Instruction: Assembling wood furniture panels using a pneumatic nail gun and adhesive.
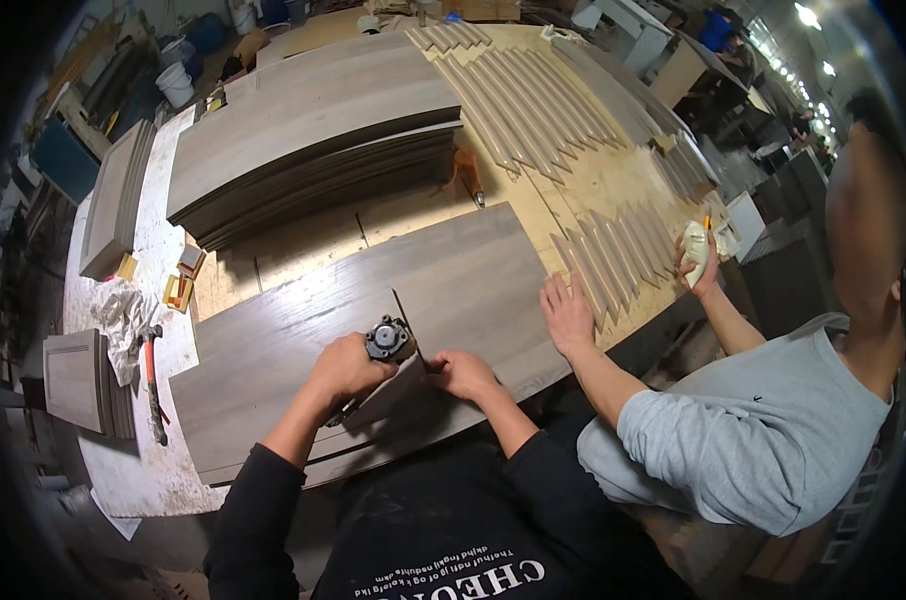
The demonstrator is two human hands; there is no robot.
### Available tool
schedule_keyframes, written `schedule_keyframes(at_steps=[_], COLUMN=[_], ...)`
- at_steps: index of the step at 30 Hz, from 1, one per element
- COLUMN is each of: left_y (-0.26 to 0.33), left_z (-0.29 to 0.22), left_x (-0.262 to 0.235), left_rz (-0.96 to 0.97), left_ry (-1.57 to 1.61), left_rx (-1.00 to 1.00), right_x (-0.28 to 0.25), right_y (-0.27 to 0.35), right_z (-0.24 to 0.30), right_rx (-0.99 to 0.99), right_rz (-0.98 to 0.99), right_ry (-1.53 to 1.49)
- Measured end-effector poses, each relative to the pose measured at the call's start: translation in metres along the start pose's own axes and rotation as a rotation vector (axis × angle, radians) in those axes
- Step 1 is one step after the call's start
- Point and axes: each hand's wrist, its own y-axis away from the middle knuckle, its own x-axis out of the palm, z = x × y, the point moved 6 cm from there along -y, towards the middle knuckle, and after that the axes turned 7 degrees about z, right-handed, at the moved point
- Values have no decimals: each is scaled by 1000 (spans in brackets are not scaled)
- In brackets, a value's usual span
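Observation:
In front of me lies a large grey-brown wood-grain panel (473, 260). My left hand (341, 372) is closed round a black air nail gun (389, 340), whose round bolted cap faces up. Just right of the tool, a thin dark piece of board (407, 322) stands on edge over the panel. My right hand (463, 375) pinches its near end, thumb and fingers closed. The tool and my hands hide the lower part of this piece.
Beyond is a stack of panels (313, 110); slats (523, 105) lie to its right. An orange-handled tool (468, 175) lies between. A hammer (153, 385) and white cloth (123, 320) are left. At right, a co-worker (743, 430) rests one hand by shorter slats (613, 255), the other holding cloth.

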Motion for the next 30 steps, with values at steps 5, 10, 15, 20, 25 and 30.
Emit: schedule_keyframes(at_steps=[5, 10, 15, 20, 25, 30], left_y=[-12, -15, -16, -13, -9, -25], left_z=[4, 2, 5, 1, 12, 26], left_x=[7, 8, 11, 15, -1, -36], left_rz=[-14, 38, 37, -9, -18, -11], left_ry=[-73, -90, -144, -230, -45, 228], left_rx=[-37, -56, -36, 2, -20, -17], right_x=[-3, -3, 2, 0, 5, 3], right_y=[-1, -2, -10, -7, -10, -13], right_z=[9, 6, -2, 4, -1, -4], right_rx=[55, 73, -36, -69, -15, 15], right_rz=[55, 69, -22, 17, -6, 18], right_ry=[22, 10, 3, 33, 81, 6])
